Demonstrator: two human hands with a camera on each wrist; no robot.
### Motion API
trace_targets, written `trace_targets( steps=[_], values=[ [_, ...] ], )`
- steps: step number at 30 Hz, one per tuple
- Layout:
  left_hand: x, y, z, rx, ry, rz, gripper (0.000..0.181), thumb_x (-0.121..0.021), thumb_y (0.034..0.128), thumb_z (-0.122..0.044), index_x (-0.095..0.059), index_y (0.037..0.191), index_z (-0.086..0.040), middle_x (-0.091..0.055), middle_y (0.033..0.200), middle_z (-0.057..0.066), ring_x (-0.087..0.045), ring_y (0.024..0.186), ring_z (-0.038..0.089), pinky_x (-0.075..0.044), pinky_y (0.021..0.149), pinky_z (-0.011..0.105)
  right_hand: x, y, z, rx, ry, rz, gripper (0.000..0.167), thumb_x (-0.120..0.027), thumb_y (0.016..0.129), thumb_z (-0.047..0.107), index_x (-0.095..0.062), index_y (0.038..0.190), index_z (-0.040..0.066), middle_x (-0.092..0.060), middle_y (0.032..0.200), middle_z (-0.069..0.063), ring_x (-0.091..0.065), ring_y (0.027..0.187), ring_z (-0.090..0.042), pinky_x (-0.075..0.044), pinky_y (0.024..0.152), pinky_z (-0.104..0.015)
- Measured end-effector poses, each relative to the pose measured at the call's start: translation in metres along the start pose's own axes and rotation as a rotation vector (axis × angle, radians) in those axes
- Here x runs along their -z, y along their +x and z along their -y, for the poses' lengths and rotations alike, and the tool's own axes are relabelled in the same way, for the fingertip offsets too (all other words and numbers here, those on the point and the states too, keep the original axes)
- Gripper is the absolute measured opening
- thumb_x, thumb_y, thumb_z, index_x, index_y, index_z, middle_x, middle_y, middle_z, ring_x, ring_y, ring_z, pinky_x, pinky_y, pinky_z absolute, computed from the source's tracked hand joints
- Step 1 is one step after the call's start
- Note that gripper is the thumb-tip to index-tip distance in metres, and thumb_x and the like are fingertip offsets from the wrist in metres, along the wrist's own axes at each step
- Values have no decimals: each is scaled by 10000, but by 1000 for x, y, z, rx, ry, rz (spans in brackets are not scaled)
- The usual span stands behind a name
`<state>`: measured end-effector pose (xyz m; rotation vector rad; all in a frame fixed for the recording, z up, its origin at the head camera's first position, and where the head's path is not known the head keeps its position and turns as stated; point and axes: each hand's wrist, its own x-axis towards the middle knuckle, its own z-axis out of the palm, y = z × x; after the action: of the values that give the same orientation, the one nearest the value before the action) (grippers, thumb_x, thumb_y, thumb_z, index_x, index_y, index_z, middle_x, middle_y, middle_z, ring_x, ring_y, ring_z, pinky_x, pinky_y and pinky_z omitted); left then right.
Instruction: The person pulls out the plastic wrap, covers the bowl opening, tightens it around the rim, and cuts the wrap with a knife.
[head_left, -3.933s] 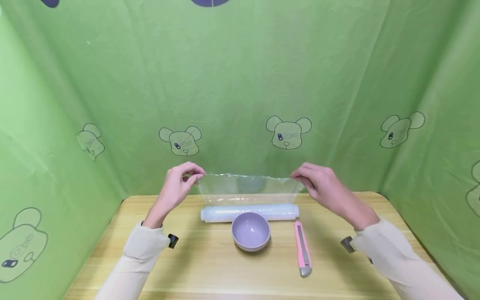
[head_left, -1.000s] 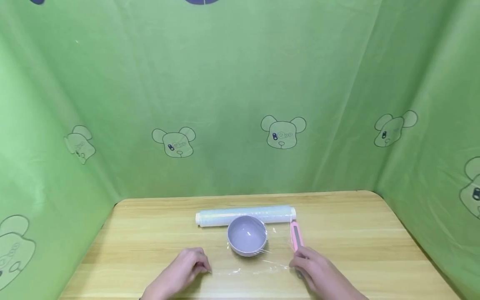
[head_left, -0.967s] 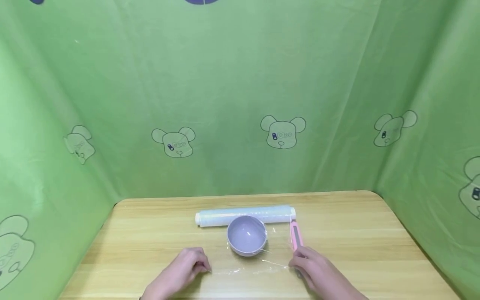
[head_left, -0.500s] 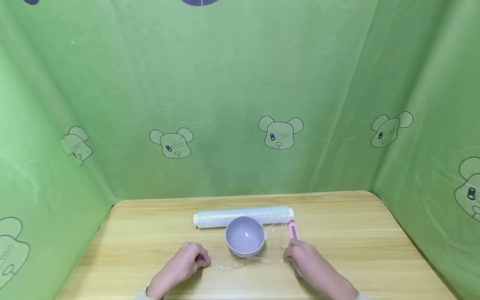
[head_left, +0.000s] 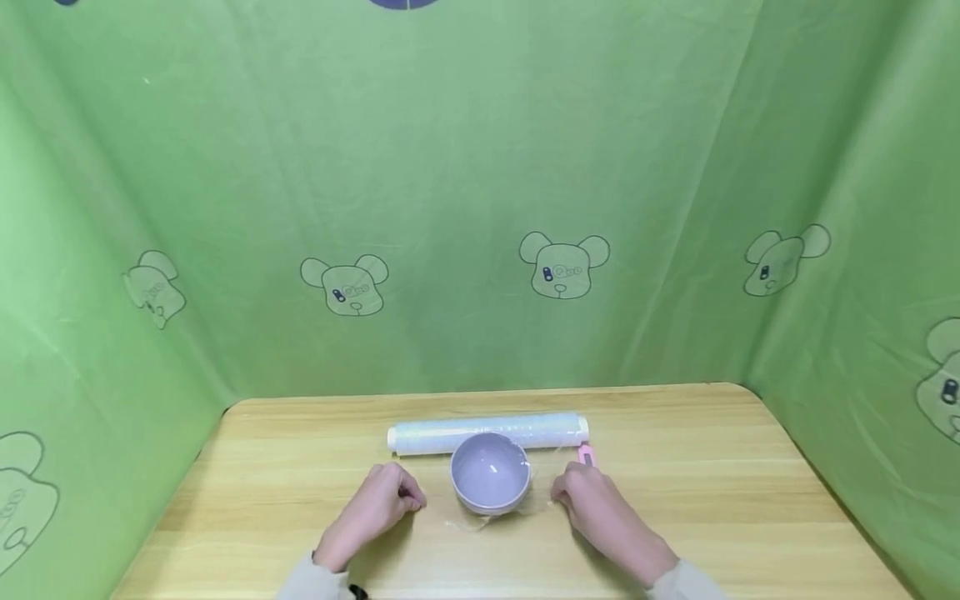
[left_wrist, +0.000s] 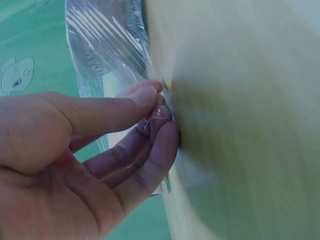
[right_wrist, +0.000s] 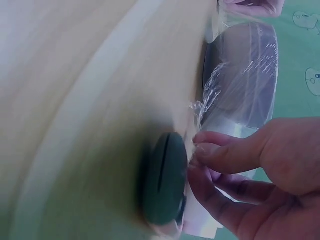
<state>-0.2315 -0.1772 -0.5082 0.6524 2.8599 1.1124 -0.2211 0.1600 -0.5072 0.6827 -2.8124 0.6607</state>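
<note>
A lavender bowl (head_left: 490, 473) stands upright on the wooden table, with clear cling film (right_wrist: 212, 92) stretched over it and creased along its near side. To its left, my left hand (head_left: 378, 504) pinches a corner of the film between thumb and fingers, low by the tabletop. My right hand (head_left: 600, 508) pinches the opposite corner to the right of the bowl. The film runs back to the cling film roll (head_left: 435, 437) lying behind the bowl. Under my right hand lies a pink utility knife (head_left: 587, 454), mostly hidden in the head view; its grey end (right_wrist: 167, 180) shows in the right wrist view.
The wooden table (head_left: 285, 442) has rounded back corners. Green fabric (head_left: 450, 333) printed with bear heads hangs behind it and along both sides.
Both hands first held the film raised behind the roll, then brought it forward over the bowl. Within the last second they moved slightly back and closer to the bowl, drawing the film around it.
</note>
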Motion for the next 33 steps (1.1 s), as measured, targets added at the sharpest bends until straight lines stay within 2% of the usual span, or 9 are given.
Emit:
trace_targets(
  steps=[6,14,19,23,27,30,33],
  values=[
    [-6,11,-4,39,23,-40,111,-791,829,15,-813,841,-93,-778,837,70,-731,824,219,-623,787,370,-10,6,3,-77,56,-18,153,-740,828,-96,-782,839,50,-692,796,-34,-673,761,-191,-630,719,-295],
    [-16,21,-12,42,-81,-28,84,-767,863,10,-796,928,-35,-771,893,79,-696,814,180,-595,739,267,-17,14,4,-126,142,-67,192,-754,811,-97,-791,847,88,-773,869,-56,-739,846,-247,-636,778,-390],
    [-21,23,-17,58,-141,-2,130,-759,882,-30,-777,1010,-27,-744,989,80,-682,923,229,-608,852,391,-19,16,4,-197,238,-77,167,-769,816,-74,-784,872,83,-773,881,-58,-735,850,-242,-632,797,-406],
    [-23,21,-18,77,-173,-17,167,-758,884,-41,-773,1051,-31,-751,1024,80,-697,967,265,-597,908,460,-21,16,4,-249,315,-102,163,-774,814,-62,-782,891,81,-773,892,-59,-730,845,-228,-630,810,-412],
    [-23,17,-17,87,-259,-6,190,-712,924,-36,-754,1108,-12,-750,1086,124,-705,1027,319,-568,965,520,-25,17,8,-325,461,-113,156,-771,829,-53,-774,943,53,-768,908,-86,-737,838,-221,-635,787,-351],
    [-21,15,-17,82,-370,41,236,-648,972,-43,-714,1190,21,-722,1181,177,-669,1122,385,-507,1028,590,-28,19,10,-386,633,-115,161,-740,857,-62,-755,1010,-16,-763,934,-157,-753,856,-257,-634,770,-304],
    [-17,14,-17,91,-501,99,302,-584,1011,-47,-644,1279,78,-679,1259,231,-639,1149,426,-497,1028,611,-30,21,12,-436,806,-111,200,-689,882,-91,-715,1079,-109,-745,981,-250,-758,886,-309,-633,763,-295]
  ],
)
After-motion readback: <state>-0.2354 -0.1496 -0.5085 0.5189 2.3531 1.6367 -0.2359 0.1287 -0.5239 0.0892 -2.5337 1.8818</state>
